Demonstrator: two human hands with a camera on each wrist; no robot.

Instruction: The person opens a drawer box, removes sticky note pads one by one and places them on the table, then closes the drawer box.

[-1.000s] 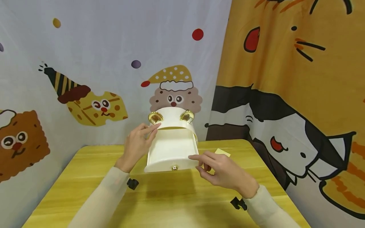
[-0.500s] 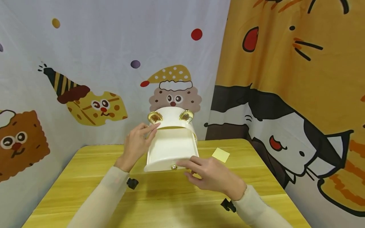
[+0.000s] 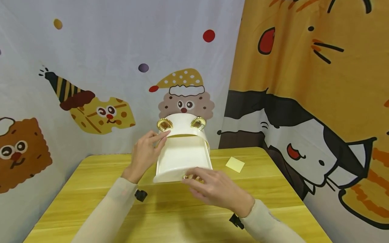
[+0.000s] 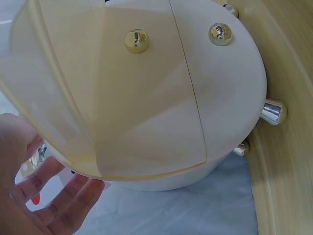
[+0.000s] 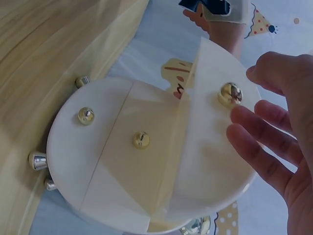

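A small white drawer box (image 3: 186,118), with gold round ears on top and metallic feet, stands at the back of the table. Its top drawer (image 3: 183,151) is pulled out toward me and looks bare inside. My left hand (image 3: 145,151) touches the box's upper left edge, index finger extended along it; the left wrist view shows fingertips right at the rim. My right hand (image 3: 217,189) is at the drawer front. In the right wrist view, fingertips sit right beside the gold knob (image 5: 230,94), while the thumb stands a little off it.
A pale yellow sticky note (image 3: 235,164) lies on the wooden table (image 3: 170,216), right of the box. Two lower gold knobs, one being this knob (image 5: 142,140), show on the box's front. A cartoon-printed curtain (image 3: 121,40) hangs close behind.
My right hand has moved left along the drawer front, from its right corner to the knob, uncovering the sticky note. The left hand, box and drawer have stayed put.
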